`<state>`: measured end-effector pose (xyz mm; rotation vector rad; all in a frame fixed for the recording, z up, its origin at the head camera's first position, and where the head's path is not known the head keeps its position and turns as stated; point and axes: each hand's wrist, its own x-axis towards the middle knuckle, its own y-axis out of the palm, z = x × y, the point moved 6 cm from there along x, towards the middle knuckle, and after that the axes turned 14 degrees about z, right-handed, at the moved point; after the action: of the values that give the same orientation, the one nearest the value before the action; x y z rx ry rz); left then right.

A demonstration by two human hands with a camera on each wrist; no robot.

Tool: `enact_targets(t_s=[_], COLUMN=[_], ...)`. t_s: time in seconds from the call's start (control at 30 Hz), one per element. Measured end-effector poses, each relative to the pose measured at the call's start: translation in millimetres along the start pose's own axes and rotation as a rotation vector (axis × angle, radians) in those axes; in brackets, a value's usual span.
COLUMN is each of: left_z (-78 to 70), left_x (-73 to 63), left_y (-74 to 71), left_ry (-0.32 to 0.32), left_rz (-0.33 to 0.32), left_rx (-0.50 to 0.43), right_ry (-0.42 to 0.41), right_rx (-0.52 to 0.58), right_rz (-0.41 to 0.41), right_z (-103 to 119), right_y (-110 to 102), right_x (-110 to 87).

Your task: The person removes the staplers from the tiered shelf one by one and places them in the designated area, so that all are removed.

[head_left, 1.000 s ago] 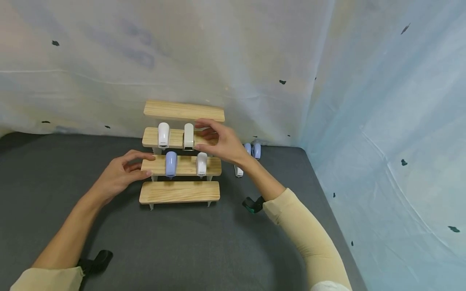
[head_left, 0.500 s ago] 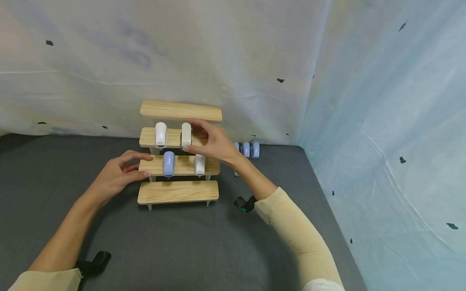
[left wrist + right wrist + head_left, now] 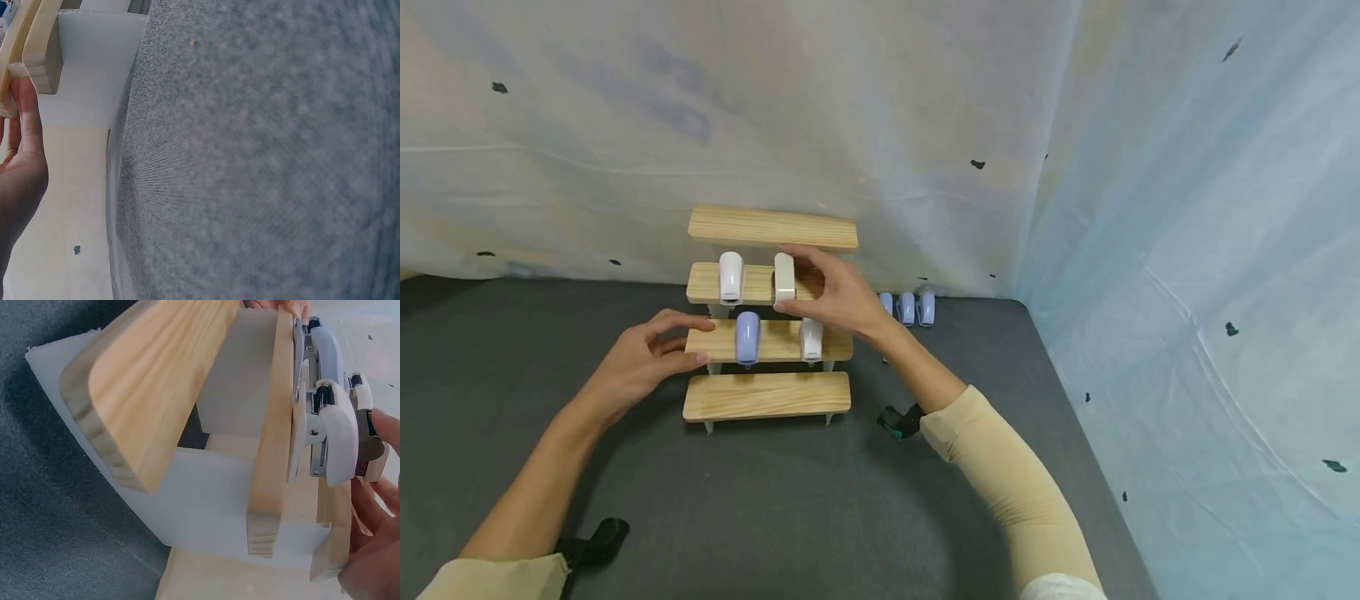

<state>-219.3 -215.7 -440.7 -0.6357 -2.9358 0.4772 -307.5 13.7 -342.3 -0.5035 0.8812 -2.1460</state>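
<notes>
Stapler (image 3: 784, 279), cream, sits pinched in the right hand (image 3: 841, 298), a white stapler (image 3: 811, 342) just below; left hand (image 3: 642, 360) grips a wooden shelf (image 3: 781, 338).

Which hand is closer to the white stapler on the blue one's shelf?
Right: the right hand, pinching the beige stapler, is just above and behind the white stapler; the left hand is farther, at that shelf's left end.

"What's the right sleeve (image 3: 1011, 479) like?"

"Pale beige, smooth and close-fitting, faintly creased partway along, with a straight cuff (image 3: 946, 432)."

"Anything by it?"

"White cloth (image 3: 1063, 587) at its near end. Just left of its cuff, a black mount (image 3: 911, 421) with a small teal patch (image 3: 892, 433)."

"And well to its left?"

"The left sleeve (image 3: 497, 578), in matching beige, with a stubby, curved black fitting (image 3: 601, 542) just beside it."
</notes>
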Motion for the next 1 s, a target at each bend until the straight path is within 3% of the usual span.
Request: enact_targets(t_s=[0.33,0.77,1.0], left_z=[-0.2,-0.2,1.2], left_x=[-1.2,0.9,0.8], left_y=[0.0,2.0,2.2], left_ry=[0.001,0.003,0.004], left_rz=[0.001,0.026,0.025], left_rx=[-0.011,-0.033,-0.022], right_ry=[-0.048,-0.051,-0.042], right_rx=[0.048,0.177,0.241], right_rz=[-0.013,-0.001,-0.005], right_z=[-0.4,-6.4,0.8], right_y=[-2.8,-8.3,-13.8], right_x=[-6.0,-16.2,-24.9])
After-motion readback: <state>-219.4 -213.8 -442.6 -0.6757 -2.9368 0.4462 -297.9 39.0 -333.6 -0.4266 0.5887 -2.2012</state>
